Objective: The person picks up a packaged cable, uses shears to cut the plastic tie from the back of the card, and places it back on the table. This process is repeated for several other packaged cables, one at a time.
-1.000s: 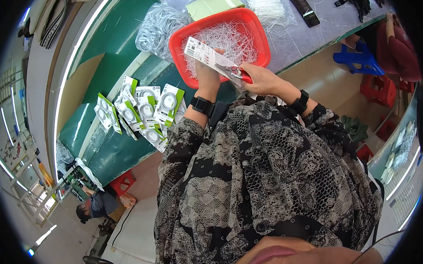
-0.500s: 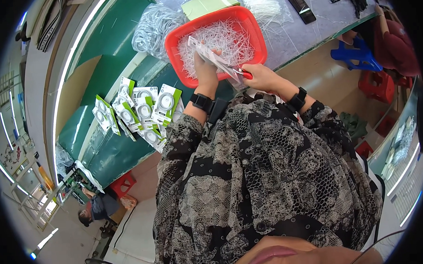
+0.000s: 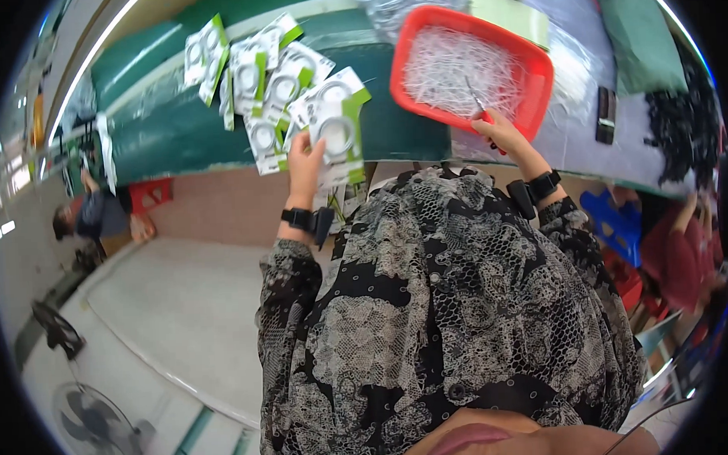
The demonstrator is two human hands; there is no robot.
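Note:
My left hand (image 3: 304,164) is closed on the edge of a white-and-green cable pack (image 3: 338,138), which shows a coiled cable. This pack lies over or against the near side of a spread of similar cable packs (image 3: 249,77) on the green table. My right hand (image 3: 498,131) grips red-handled scissors (image 3: 480,107), their blades pointing away from me over the red basket (image 3: 401,86). Thin white plastic strips (image 3: 447,68) fill much of that basket. I cannot tell whether the blades are apart.
Behind the basket are bagged grey coils (image 3: 404,3) and a pale green stack (image 3: 510,15). Farther right lie a black oblong case (image 3: 606,115) and a heap of black cables (image 3: 682,140). A person in dark red (image 3: 673,253) sits near a blue stool (image 3: 610,223).
My left hand has left the basket and gone left to the cable packs, now gripping one. My right hand still has the scissors, now over the basket's near side. The view has turned.

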